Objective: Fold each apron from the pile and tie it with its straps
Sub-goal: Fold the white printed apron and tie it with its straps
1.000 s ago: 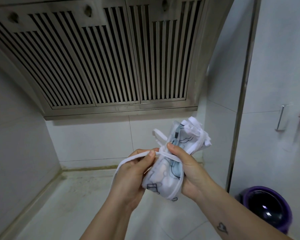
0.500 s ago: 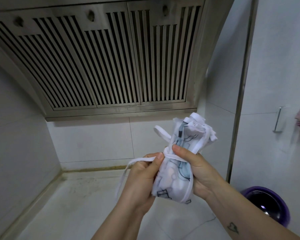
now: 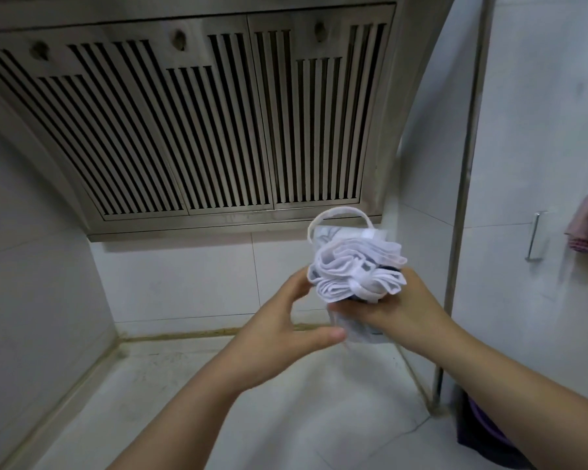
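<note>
A white translucent apron (image 3: 355,269) with a dark printed pattern is rolled into a tight bundle, and its rolled end faces me. A white strap is wound around it and a strap loop (image 3: 340,215) arches above its far end. My right hand (image 3: 391,307) grips the bundle from the right and below, fingers curled under it. My left hand (image 3: 286,320) is at the bundle's left side with fingers relaxed and thumb stretched toward its lower part; it holds nothing that I can see.
A steel range hood (image 3: 190,123) hangs just above and behind the hands. The white counter (image 3: 218,401) lies below, tiled walls at left and back. A metal pole (image 3: 462,205) stands right, with a purple bin (image 3: 476,432) and a wall handle (image 3: 533,235) beyond.
My right hand has turned the bundle so its rolled end faces me. My left hand has let go of the strap it pinched and now lies open beside the bundle.
</note>
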Demonstrator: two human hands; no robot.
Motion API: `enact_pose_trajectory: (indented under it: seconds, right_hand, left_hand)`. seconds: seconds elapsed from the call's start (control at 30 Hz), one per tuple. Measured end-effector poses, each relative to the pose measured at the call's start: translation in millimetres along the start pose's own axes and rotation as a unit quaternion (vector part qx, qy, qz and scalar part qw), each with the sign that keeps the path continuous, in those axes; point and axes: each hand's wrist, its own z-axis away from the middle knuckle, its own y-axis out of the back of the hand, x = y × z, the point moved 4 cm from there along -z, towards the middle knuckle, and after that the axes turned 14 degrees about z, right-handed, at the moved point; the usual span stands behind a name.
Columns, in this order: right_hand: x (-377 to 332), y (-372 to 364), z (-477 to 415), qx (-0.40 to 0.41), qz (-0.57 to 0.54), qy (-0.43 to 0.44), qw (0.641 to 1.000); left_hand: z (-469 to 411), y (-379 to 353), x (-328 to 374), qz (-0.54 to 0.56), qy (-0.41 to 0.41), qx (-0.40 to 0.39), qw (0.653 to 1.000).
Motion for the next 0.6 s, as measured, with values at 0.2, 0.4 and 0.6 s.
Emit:
enact_pose_trajectory:
  seconds: [0.2,0.4,0.6]
  right_hand:
    - [-16.4,12.0,-1.2,-0.155,-0.114,0.05,0.98]
    - [0.6,56.1,-17.5,-0.067,-0.496,-0.107,0.859]
    - [13.2,134.5,-30.4,0.136,-0.634,-0.203,0.734]
  left_hand:
    - [-32.1,-27.2,44.0,0.155,-0.1,-0.021,0.983]
    - [-41.2,-29.3,41.9,0.262,-0.094,0.038,0.96]
    - [-60.9,-56.7,41.3,0.409,-0.054,0.077,0.908]
